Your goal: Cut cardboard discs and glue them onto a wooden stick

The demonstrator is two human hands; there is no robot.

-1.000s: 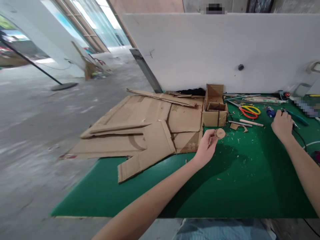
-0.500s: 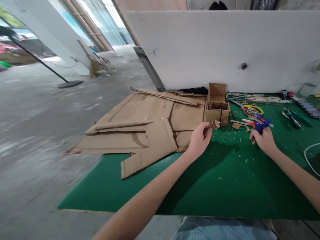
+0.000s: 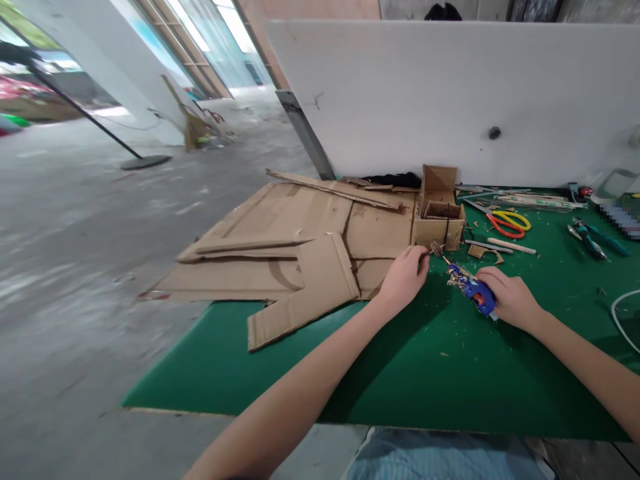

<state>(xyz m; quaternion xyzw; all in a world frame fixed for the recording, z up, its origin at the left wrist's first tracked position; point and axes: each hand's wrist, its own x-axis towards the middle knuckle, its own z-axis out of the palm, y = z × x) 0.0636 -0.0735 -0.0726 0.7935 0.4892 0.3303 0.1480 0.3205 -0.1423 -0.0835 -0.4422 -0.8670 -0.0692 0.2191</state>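
Note:
Between the fingertips of my left hand is a small cardboard piece, held just in front of a small cardboard box with a raised flap. My right hand grips a blue glue gun, whose nozzle points up and left, close to the cardboard piece. Whether the tip touches it, I cannot tell. Bits of debris cling to the gun's front. A cardboard scrap with a curved cutout lies behind the gun, beside a pale stick.
Large flattened cardboard sheets cover the left part of the green table. Scissors with red and yellow handles and pliers lie at the back right. A white board stands behind; a white cable curves at the right.
My right hand has brought the glue gun left and down, turning its nozzle toward the cardboard piece. The scissors and stick behind are uncovered now. My left hand keeps its hold.

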